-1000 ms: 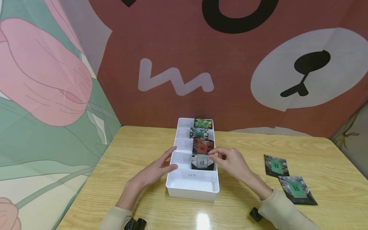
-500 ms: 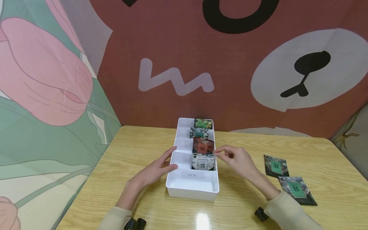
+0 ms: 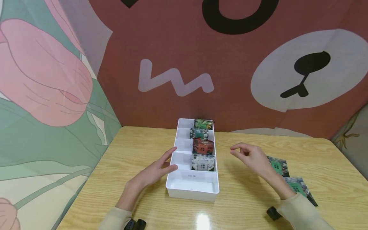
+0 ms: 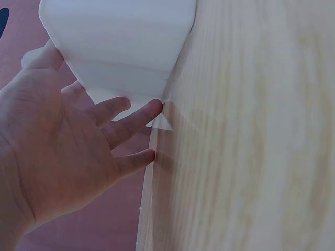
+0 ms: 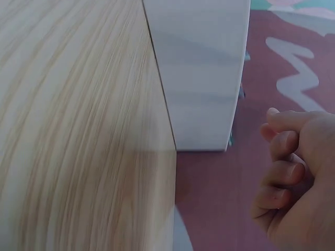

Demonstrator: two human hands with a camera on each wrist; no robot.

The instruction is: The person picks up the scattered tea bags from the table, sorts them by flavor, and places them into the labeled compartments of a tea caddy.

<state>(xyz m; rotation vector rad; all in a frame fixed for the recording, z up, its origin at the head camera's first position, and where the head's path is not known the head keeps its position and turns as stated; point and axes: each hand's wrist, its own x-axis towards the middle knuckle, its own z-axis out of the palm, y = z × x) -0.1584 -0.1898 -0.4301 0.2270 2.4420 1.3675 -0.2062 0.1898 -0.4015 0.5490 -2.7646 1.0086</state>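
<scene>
A white divided tray [image 3: 191, 194] stands lengthwise on the table. Against its left side rests my left hand [image 3: 153, 173], thumb and forefinger spread on the rim. The left wrist view has that hand's loosely extended fingers [image 4: 133, 123] by the tray wall [image 4: 123, 47]. My right hand [image 3: 254, 159] hovers right of the tray, fingers curled, thumb and forefinger tips together, no object visible between them. In the tray sit a white-fronted packet [image 3: 203, 163], a red packet [image 3: 203, 147], a teal-labelled packet [image 3: 199, 134] and a green-yellow packet [image 3: 203, 124], each in its own compartment.
Two flat packets with green labels lie at the right, the farther packet [image 3: 279, 164] and the nearer packet [image 3: 299, 187], both partly behind my right arm. The front compartment [image 3: 192, 184] shows its bare white floor. A printed cloth [image 3: 172, 108] hangs behind the table.
My right hand has drawn away from the white-fronted packet, moving right and off the tray. That packet now leans with its face more visible. The left hand has stayed put.
</scene>
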